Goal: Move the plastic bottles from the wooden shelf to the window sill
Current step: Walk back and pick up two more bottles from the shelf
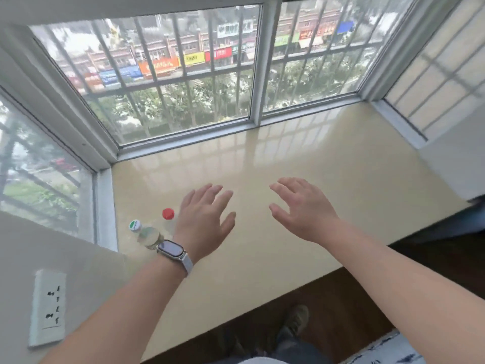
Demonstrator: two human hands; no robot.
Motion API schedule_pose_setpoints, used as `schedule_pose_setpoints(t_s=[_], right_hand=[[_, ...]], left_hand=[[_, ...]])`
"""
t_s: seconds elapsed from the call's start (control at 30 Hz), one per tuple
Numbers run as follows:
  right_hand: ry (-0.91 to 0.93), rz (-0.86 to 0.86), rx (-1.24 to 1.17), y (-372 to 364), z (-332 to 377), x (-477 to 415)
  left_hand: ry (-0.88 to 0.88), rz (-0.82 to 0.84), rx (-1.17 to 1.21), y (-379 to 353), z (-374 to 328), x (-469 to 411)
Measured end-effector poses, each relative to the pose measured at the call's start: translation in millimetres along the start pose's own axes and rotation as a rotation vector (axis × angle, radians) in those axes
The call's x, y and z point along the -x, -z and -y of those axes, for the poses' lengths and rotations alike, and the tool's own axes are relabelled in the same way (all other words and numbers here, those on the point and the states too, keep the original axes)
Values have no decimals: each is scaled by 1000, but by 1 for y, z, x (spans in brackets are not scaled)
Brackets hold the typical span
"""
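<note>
Head view shows our left hand and right hand spread and empty above the window sill, where a red-capped bottle and a white-capped bottle already stand near its left corner, the wooden shelf unseen.

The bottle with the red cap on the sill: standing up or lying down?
Standing up. The red-capped bottle shows its cap from above, with its clear body below on the window sill.
</note>
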State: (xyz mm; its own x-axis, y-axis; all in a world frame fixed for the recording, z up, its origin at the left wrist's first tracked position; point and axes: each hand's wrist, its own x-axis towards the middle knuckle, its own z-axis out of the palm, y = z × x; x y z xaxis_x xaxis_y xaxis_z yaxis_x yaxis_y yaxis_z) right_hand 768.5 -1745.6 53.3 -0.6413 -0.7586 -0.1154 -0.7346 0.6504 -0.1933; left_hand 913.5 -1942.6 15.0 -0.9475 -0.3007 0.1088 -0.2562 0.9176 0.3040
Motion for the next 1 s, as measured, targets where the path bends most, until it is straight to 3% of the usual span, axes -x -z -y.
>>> schedule_pose_setpoints(t_s=[0.63,1.0], right_hand=[[-256,-416,109,86,-279,166],[-621,-501,228,125,-374,308]], left_hand=[[-545,29,-96,-31,-318,-140],[-958,44,-64,-62,-515,-178]])
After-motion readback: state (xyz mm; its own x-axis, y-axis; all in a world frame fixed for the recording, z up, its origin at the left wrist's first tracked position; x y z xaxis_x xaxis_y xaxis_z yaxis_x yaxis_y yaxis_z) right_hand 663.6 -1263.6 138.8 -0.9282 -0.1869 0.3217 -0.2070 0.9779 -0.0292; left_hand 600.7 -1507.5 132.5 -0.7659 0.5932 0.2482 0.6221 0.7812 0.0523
